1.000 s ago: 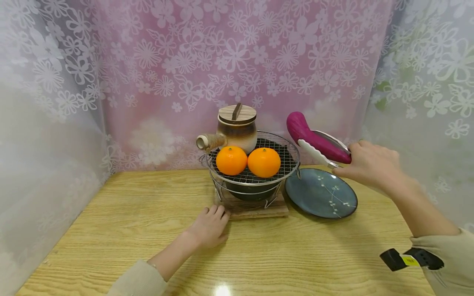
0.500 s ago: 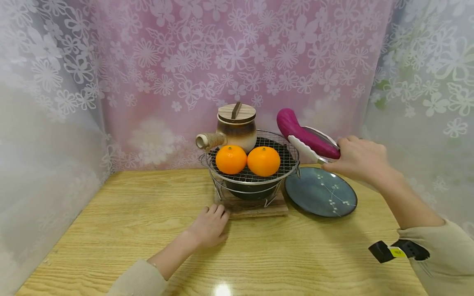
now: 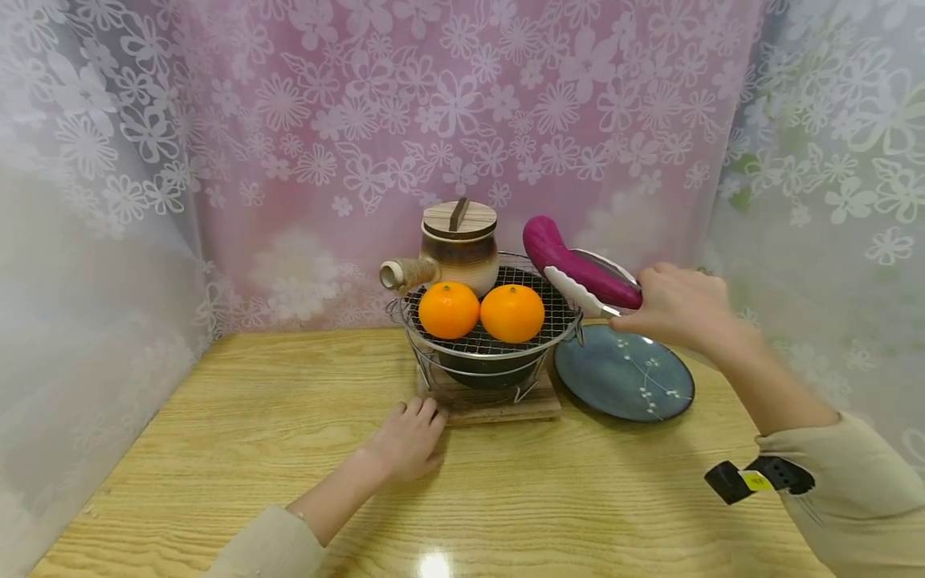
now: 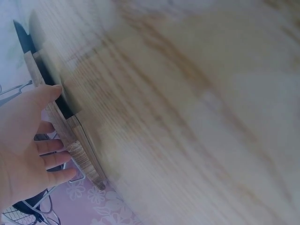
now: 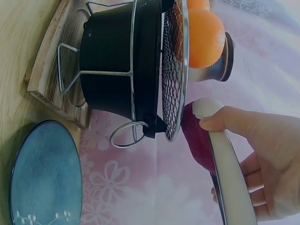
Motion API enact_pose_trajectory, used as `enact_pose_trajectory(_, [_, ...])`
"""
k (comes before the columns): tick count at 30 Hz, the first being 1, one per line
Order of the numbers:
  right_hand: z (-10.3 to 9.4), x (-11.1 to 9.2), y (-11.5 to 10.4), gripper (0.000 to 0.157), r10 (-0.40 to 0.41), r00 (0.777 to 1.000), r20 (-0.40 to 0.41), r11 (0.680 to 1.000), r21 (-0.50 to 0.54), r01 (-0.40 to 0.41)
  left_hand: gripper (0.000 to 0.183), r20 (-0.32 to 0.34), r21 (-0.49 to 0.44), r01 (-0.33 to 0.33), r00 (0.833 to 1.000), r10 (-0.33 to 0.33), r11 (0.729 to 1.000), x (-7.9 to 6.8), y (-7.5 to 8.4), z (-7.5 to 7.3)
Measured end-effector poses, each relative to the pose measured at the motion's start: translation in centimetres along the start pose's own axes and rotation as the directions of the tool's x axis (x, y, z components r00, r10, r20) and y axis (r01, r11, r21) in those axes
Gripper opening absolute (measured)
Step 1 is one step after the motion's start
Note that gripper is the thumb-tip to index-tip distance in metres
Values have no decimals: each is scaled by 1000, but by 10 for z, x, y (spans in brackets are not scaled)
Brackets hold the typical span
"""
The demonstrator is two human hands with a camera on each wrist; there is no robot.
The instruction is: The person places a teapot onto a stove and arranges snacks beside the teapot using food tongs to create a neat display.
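My right hand (image 3: 679, 309) grips a pair of tongs (image 3: 576, 289) with pale scalloped tips. Between the tongs' arms lies a curved purple eggplant (image 3: 587, 269), held at the right edge of the round wire grill (image 3: 564, 293); whether it touches the mesh cannot be told. In the right wrist view the thumb presses along a tong arm (image 5: 229, 173). My left hand (image 3: 412, 441) rests against the front left edge of the wooden board (image 3: 506, 412), its fingers mostly extended in the left wrist view. Two oranges (image 3: 450, 311) sit side by side on the mesh.
A clay pot (image 3: 462, 253) with a wooden lid stands at the grill's back, its handle pointing left. The dark stove bowl (image 5: 110, 61) sits under the mesh in a wire stand. A blue plate (image 3: 614, 377) lies right of the board. Curtains (image 3: 303, 160) surround the table.
My right hand has moved left with the tongs and eggplant, from beyond the grill's right side to its right edge. The left hand stays at the board.
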State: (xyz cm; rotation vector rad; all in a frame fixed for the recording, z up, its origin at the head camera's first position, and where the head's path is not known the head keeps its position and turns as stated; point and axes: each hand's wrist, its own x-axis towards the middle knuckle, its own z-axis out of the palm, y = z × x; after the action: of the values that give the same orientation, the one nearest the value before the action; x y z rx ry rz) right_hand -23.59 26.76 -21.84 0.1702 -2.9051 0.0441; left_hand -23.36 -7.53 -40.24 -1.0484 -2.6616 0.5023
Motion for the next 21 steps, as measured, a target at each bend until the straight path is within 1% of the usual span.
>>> enact_pose_trajectory(7, [1,3,-5,48,-17,1000,17,1000,-1,17,61,7,-1,-2,1000,2,1000,-1,0,-1])
enact_pose_trajectory(13, [4,7,-9,49,-38,999,15,999,16,38,60,-6,10,-3,1000,4,1000,-1,0,-1])
enact_pose_trajectory(17, [6,9,-11,53,-46,998,38,999,8,46,61,-4,15,-4,1000,4,1000,-1,0,0])
enact_pose_trajectory(21, [7,11,-13,53,-44,997,57,999,7,44,62,-2,23,-3,1000,4,1000,-1,0,0])
